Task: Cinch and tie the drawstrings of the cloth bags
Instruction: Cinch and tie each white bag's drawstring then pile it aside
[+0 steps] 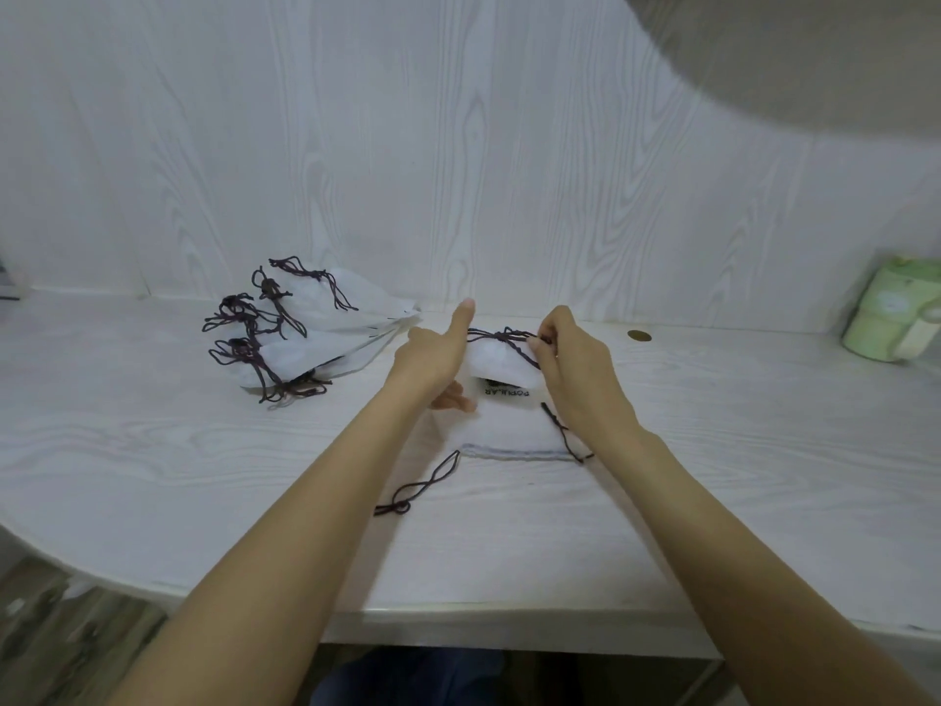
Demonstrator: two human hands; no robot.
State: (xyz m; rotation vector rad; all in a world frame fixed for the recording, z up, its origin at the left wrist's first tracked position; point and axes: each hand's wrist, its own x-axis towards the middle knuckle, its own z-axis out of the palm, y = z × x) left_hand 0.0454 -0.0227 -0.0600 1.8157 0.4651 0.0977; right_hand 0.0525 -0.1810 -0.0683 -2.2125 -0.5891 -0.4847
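bag (501,360): we hold it near the bench's (153,450) back edge, cord (501,336) running left-right between hands
left hand (435,356): grips the bag, thumb up
right hand (573,364): nearer the knot, fingers (542,343) pinching cord

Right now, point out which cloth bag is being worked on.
The white bag held between the left hand and right hand; the right pinches its dark drawstring. The others lie tied in a pile to the left.

white table (153,450), tied bags (315,338), coin (639,335)

White cloth bag (501,361) (dark drawstring (501,336) cinched) beside tied bags (305,338)
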